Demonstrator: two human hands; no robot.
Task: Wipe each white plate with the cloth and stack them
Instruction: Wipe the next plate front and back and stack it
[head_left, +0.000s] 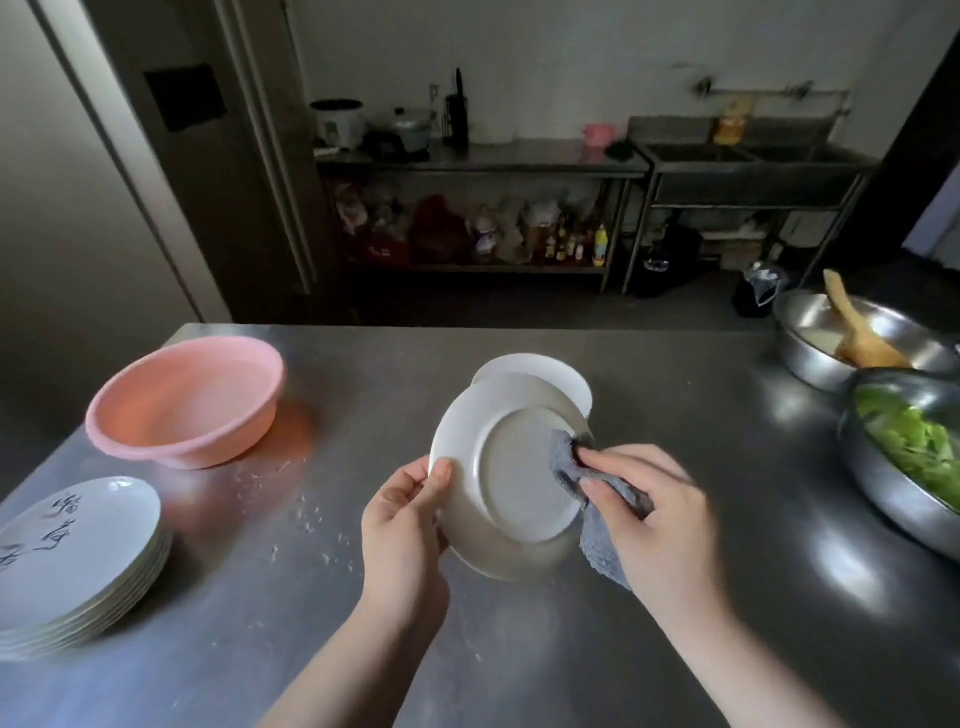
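At frame center, the left hand (402, 512) pinches a tilted white plate (506, 478) by its left rim, underside facing the camera. The right hand (652, 512) grips a grey cloth (571, 467) against the plate's right side.

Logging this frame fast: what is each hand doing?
Left hand: grips the plate by its rim.
Right hand: holds the cloth against it.
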